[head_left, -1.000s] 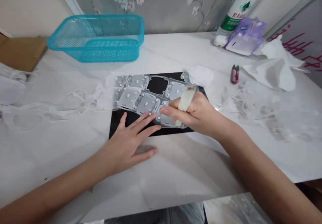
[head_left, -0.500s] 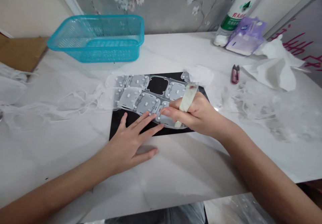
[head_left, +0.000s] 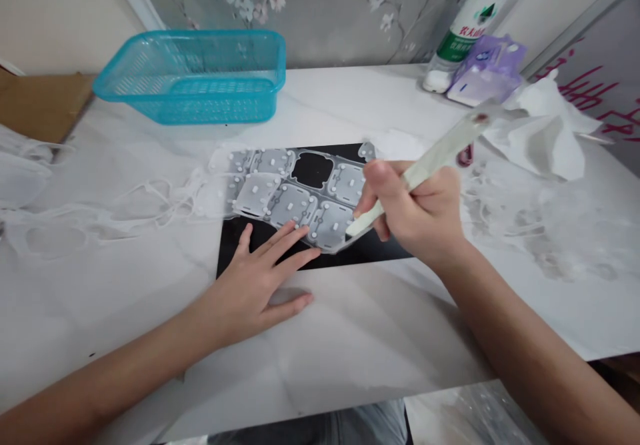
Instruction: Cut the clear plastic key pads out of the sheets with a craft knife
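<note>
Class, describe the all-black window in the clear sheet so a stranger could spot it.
On the white table, find the black mat under a clear moulded sheet. In the sheet's far row, one window shows only black, without the white studs of its neighbours.

Translucent plastic sheet (head_left: 293,205), matt black board (head_left: 237,245)

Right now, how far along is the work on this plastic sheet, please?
Done: one cell of the sheet looks open, showing the black mat. In hand: the right hand holds a pale strip, its tip at the lower right cell, while the left hand rests its fingertips on the sheet. Left: the other cells hold white-dotted pads.
</note>
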Motion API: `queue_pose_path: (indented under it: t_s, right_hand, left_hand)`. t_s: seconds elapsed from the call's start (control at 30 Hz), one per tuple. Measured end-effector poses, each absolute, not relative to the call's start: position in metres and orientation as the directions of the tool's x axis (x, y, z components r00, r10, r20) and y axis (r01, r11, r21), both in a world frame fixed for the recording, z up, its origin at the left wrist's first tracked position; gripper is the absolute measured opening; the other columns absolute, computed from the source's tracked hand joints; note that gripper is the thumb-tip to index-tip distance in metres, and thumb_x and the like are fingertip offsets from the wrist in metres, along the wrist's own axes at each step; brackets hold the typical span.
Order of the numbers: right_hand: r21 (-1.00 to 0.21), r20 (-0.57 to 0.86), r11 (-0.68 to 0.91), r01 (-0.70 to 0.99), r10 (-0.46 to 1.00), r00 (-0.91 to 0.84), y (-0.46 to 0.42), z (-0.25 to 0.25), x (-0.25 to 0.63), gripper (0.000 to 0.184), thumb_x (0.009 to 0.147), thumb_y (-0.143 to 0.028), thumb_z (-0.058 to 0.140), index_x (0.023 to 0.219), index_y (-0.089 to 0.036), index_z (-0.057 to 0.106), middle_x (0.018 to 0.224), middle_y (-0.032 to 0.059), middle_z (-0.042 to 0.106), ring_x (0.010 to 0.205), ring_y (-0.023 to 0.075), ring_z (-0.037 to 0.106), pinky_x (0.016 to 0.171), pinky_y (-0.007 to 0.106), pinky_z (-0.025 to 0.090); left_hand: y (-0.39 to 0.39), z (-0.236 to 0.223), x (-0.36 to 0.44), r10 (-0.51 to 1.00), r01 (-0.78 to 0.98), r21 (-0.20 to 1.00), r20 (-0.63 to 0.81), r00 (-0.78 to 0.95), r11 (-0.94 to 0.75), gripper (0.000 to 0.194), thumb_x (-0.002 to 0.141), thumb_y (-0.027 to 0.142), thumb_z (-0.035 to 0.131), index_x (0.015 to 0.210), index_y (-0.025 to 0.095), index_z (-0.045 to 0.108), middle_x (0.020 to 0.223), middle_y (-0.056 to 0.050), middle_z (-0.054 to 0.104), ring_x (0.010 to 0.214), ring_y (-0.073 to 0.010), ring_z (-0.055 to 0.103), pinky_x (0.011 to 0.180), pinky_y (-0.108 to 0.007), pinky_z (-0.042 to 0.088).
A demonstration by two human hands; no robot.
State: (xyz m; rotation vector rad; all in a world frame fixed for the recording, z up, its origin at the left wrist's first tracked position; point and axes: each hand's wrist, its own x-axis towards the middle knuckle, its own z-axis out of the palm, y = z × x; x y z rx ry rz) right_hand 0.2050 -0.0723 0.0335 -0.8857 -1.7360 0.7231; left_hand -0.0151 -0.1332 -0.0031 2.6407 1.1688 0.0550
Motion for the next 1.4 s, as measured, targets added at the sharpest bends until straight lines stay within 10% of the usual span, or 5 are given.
queue_pose_path:
  t_s: [1.4]
  right_hand:
    - [-0.549, 0.647, 0.796, 0.257, 0.599, -0.472, -0.083, 0.021, 0.191, 0.023, 0.093, -0.02, 0.052, 0.07, -0.017, 0.058, 0.05, -0.0062, 0.043, 0.047, 0.0042, 0.043, 0.044, 0.018, 0.029]
  left_hand:
    - [-0.134, -0.002, -0.016, 0.743, 0.731, 0.283, -0.085, 0.664, -0.621, 0.049, 0.093, 0.049, 0.041, 0.138, 0.029, 0.04, 0.144, -0.012, 0.042, 0.131, -0.0322, 0.04, 0.105, -0.07, 0.013]
